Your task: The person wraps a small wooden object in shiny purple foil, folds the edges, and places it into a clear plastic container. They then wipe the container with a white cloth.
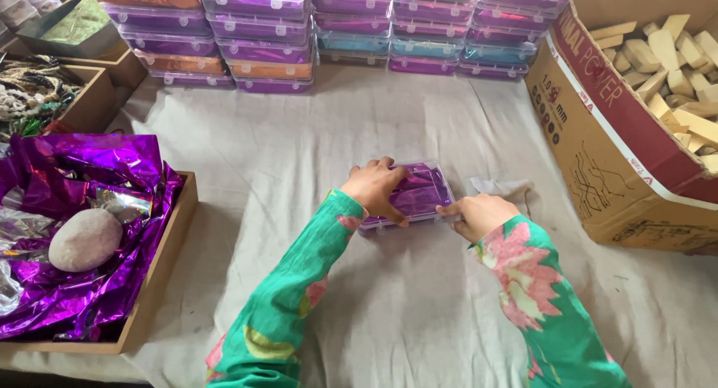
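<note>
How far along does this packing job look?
Done: stacks of closed boxes with coloured foil stand at the back. In hand: left hand presses on a clear box lined with purple foil, right hand at its edge. Left: loose purple foil sheets in a tray and many wooden blocks in a carton.

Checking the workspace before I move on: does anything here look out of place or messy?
A grey stone lies on crumpled purple foil in the wooden tray, odd among wrapping. Both hands rest on the clear box.
</note>
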